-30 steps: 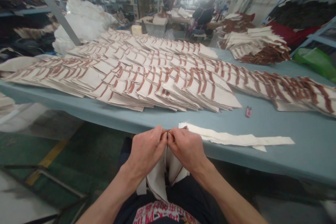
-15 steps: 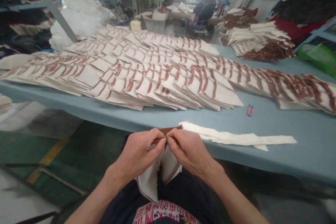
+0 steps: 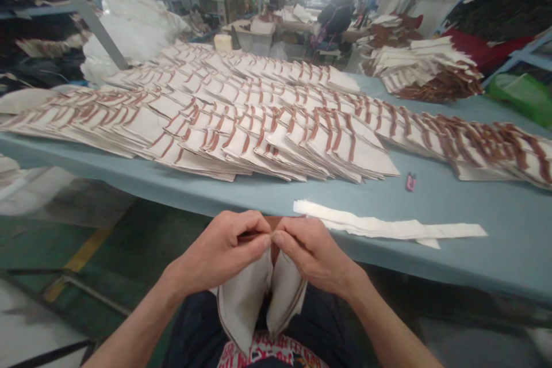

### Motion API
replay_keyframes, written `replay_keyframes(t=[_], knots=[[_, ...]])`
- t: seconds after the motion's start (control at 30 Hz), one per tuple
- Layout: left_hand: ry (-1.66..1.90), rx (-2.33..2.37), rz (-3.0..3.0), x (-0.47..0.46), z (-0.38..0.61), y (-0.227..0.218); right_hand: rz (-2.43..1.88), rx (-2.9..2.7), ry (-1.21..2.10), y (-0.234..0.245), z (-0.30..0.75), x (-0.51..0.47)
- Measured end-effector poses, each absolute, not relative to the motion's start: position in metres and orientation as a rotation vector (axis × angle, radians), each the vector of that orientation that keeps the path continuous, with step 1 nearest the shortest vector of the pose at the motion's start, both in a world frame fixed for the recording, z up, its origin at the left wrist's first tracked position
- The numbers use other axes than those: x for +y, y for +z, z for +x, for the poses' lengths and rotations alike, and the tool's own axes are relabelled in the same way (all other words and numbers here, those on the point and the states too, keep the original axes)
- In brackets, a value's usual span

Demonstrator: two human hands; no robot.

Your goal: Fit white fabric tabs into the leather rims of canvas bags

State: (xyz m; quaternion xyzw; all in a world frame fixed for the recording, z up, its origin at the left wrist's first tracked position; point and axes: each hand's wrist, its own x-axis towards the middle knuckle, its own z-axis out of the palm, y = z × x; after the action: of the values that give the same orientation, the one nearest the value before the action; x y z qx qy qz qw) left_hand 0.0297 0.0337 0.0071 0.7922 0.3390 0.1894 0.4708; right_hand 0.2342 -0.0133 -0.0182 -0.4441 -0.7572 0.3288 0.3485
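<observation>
Between my two hands hangs a white fabric piece with brown edging (image 3: 244,305), held in front of my body at the table's near edge. My left hand (image 3: 226,247) pinches its brown top edge between thumb and forefinger. Right beside it, fingertips almost touching, my right hand (image 3: 313,247) pinches the same edge. Below the fingers the cloth falls in two folded halves. My fingers hide most of the brown band. A few cream fabric strips (image 3: 388,223) lie on the table just beyond my right hand.
Overlapping rows of white pieces with brown bands (image 3: 259,126) cover much of the blue table (image 3: 172,187). A small pink thread snipper (image 3: 411,182) lies to the right. Farther back are a stacked pile (image 3: 426,66), a green bag (image 3: 521,98), white plastic wrapping (image 3: 129,26) and a seated person (image 3: 338,14).
The fabric piece has been drawn slightly toward my body and hangs lower, its halves spread wider. My left hand has shifted a little left; both hands keep their pinch.
</observation>
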Motion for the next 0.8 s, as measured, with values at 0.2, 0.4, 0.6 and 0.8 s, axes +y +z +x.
replay_keyframes(t=[0.2, 0.4, 0.6, 0.8], knots=[[0.449, 0.655, 1.433, 0.028, 0.030, 0.010, -0.920, -1.638, 1.176, -0.005, 0.222, -0.023], [0.518, 0.566, 1.145, 0.028, 0.035, -0.009, -0.864, -1.491, 1.275, -0.002, 0.211, -0.025], [0.482, 0.559, 1.077, 0.037, 0.036, -0.024, -0.939, -1.422, 1.274, -0.017, 0.207, -0.021], [0.462, 0.600, 1.134, 0.047, 0.036, -0.032, -1.066, -1.487, 1.205, -0.027, 0.209, -0.012]])
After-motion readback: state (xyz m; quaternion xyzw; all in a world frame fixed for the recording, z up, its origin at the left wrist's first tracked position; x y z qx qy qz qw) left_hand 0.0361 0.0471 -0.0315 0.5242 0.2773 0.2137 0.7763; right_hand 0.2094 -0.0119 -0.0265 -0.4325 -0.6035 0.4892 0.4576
